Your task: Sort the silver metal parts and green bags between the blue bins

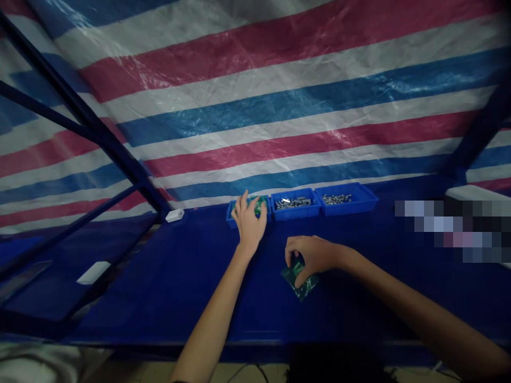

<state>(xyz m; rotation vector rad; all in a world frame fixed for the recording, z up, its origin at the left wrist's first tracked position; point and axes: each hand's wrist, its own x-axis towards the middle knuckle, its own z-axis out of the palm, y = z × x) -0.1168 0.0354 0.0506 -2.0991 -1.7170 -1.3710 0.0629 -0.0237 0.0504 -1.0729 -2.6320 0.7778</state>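
My left hand [248, 219] reaches into the leftmost blue tray [230, 212] at the back of the blue table, its fingers curled around a small green part [258, 205]. Nearer to me, my right hand [313, 254] rests on the table [167, 276] with its fingers pinched on a green circuit board in a clear bag [300, 281], which lies flat on the surface. The two hands are about a hand's width apart.
Two more blue trays [296, 205] [346, 198] hold several small metal parts at the back edge. A small white box [174, 215] sits left of the trays. A striped tarp [255, 96] hangs behind. Dark blue frame bars [99, 133] stand at left. A white block [93, 272] lies lower left.
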